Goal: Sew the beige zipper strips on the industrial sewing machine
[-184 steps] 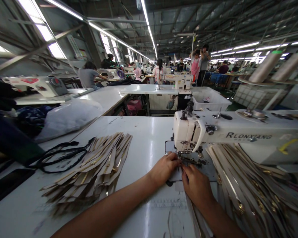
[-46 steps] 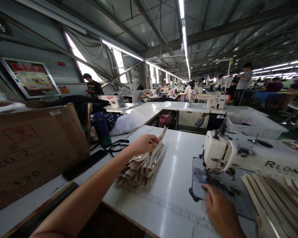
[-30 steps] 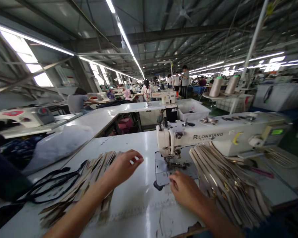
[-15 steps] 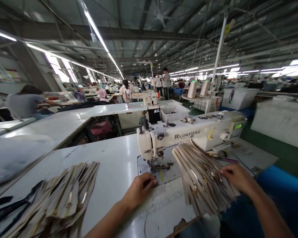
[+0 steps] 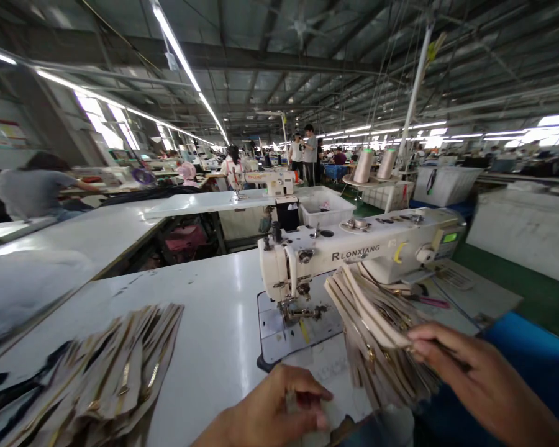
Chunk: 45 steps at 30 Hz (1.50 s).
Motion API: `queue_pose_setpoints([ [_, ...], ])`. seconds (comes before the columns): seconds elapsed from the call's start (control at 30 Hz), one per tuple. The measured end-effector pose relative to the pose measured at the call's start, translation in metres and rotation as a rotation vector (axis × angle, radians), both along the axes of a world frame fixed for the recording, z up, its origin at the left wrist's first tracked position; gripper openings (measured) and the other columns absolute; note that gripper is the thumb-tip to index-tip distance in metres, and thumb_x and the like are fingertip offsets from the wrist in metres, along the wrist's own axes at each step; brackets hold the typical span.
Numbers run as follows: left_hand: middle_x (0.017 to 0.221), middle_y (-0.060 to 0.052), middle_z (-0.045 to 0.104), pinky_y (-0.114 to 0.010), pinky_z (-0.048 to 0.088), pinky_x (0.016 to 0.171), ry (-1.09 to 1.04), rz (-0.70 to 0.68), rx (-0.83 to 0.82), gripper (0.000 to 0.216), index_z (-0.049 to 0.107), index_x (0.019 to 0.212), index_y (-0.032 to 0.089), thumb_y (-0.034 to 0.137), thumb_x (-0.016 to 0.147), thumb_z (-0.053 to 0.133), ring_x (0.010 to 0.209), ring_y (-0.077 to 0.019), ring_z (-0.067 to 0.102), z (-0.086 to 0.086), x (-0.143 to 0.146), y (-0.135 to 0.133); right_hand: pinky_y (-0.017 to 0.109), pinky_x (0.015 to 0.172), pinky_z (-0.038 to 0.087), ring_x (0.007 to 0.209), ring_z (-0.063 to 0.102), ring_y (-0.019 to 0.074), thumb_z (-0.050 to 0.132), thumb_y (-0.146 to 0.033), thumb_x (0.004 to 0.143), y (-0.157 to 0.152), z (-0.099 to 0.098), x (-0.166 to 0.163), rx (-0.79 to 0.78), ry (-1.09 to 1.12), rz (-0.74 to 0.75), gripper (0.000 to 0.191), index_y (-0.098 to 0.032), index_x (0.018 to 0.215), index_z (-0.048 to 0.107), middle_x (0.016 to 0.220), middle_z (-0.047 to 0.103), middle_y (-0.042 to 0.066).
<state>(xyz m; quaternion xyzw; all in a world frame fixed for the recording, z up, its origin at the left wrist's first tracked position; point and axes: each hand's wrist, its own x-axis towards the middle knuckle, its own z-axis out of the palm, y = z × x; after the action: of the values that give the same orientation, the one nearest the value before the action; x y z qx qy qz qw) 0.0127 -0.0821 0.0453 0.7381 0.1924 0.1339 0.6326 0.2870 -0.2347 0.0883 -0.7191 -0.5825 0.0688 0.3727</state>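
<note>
My right hand (image 5: 470, 366) pinches the end of one beige zipper strip (image 5: 368, 313) and lifts it off the top of a bundle of zippers (image 5: 386, 366). That bundle, with gold pulls, lies across the table to the right of the needle area. My left hand (image 5: 284, 403) is near the table's front edge, fingers curled and thumb apart from them, with nothing seen in it. Behind it stands a white sewing machine (image 5: 354, 251), its presser foot (image 5: 291, 310) over a metal plate, with no fabric seen under it.
A second pile of beige zippers (image 5: 121, 372) lies on the white table (image 5: 214, 310) at left, beside black straps (image 5: 23, 388). Thread cones (image 5: 364, 166) stand behind the machine. A white bin (image 5: 326, 208) and other people are farther back.
My left hand has come back from beside the needle toward the table's front edge. My right hand has raised one zipper strip from the bundle.
</note>
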Motion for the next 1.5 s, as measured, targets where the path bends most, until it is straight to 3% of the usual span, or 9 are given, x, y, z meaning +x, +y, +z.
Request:
queue_pose_setpoints([
  [0.17,0.071,-0.008,0.068,-0.024,0.045,0.059,-0.115,-0.117,-0.519,0.070,0.074,0.101,0.013,0.070,0.061,0.075,0.059,-0.0154,0.058,-0.007,0.004,-0.007,0.023,0.072,0.051,0.081,0.064,0.0144,0.050,-0.027,0.093,0.041,-0.014,-0.085,0.041,-0.040,0.386,0.021,-0.029,0.097,0.070,0.088,0.067,0.002],
  [0.27,0.060,-0.002,0.061,-0.019,0.042,0.054,-0.266,0.263,-0.646,0.044,0.070,0.072,0.012,0.055,0.070,0.079,0.051,-0.0091,0.051,-0.018,0.010,0.008,0.026,0.078,0.050,0.089,0.063,0.0157,0.053,-0.021,0.090,0.071,-0.029,-0.115,0.066,-0.029,0.372,0.022,-0.027,0.102,0.071,0.094,0.065,0.003],
  [0.43,0.063,-0.002,0.062,-0.019,0.046,0.053,-0.267,0.688,-0.788,0.022,0.065,0.072,0.012,0.031,0.078,0.074,0.053,-0.0116,0.056,-0.030,0.010,0.031,0.028,0.087,0.049,0.097,0.063,0.0157,0.049,-0.019,0.092,0.101,-0.040,-0.144,0.013,0.035,0.379,0.029,-0.028,0.114,0.067,0.103,0.067,0.003],
  [0.63,0.065,-0.006,0.068,-0.029,0.052,0.055,-0.185,0.827,-0.778,0.021,0.068,0.087,0.014,0.033,0.086,0.059,0.056,-0.0213,0.065,-0.022,0.010,0.022,0.056,0.110,0.029,0.137,0.033,0.0374,0.070,-0.060,0.071,0.070,-0.036,-0.064,0.130,-0.323,-0.061,0.083,-0.027,0.142,0.042,0.142,0.047,0.011],
  [0.73,0.062,-0.005,0.066,-0.027,0.050,0.049,-0.119,0.871,-0.802,0.025,0.067,0.082,0.014,0.036,0.088,0.056,0.051,-0.0195,0.063,-0.020,0.013,0.020,0.059,0.107,0.030,0.138,0.029,0.0418,0.070,-0.067,0.064,0.047,-0.060,0.009,-0.001,-0.390,-0.266,0.099,-0.024,0.146,0.034,0.146,0.041,0.016],
  [0.83,0.070,-0.007,0.068,-0.021,0.051,0.054,-0.149,0.921,-0.783,0.024,0.067,0.079,0.012,0.032,0.089,0.058,0.058,-0.0153,0.064,-0.024,0.017,0.020,0.057,0.104,0.035,0.137,0.033,0.0407,0.071,-0.069,0.059,0.035,-0.095,0.040,-0.117,-0.384,-0.177,0.111,-0.025,0.150,0.024,0.148,0.037,0.017],
  [0.97,0.081,-0.009,0.071,-0.018,0.053,0.061,-0.189,0.936,-0.777,0.020,0.069,0.085,0.010,0.027,0.089,0.060,0.065,-0.0129,0.066,-0.030,0.021,0.017,0.065,0.104,0.029,0.138,0.030,0.0434,0.068,-0.067,0.064,0.043,-0.117,0.009,-0.167,-0.436,-0.244,0.105,-0.026,0.150,0.023,0.150,0.032,0.018],
  [1.33,0.080,-0.010,0.071,-0.022,0.057,0.068,-0.195,0.960,-0.785,0.021,0.070,0.086,0.010,0.027,0.090,0.058,0.069,-0.0155,0.068,-0.028,0.020,0.023,0.069,0.100,0.027,0.134,0.031,0.0464,0.069,-0.049,0.068,0.117,-0.094,-0.050,-0.223,-0.349,-0.351,0.091,-0.029,0.148,0.031,0.148,0.035,0.018],
  [1.5,0.082,-0.008,0.069,-0.021,0.053,0.068,-0.184,0.910,-0.606,0.026,0.071,0.086,0.011,0.036,0.087,0.063,0.075,-0.0166,0.065,-0.033,0.011,0.031,0.070,0.099,0.026,0.135,0.030,0.0462,0.070,-0.050,0.067,0.147,-0.087,-0.052,-0.262,-0.298,-0.333,0.093,-0.031,0.149,0.030,0.148,0.035,0.018],
])
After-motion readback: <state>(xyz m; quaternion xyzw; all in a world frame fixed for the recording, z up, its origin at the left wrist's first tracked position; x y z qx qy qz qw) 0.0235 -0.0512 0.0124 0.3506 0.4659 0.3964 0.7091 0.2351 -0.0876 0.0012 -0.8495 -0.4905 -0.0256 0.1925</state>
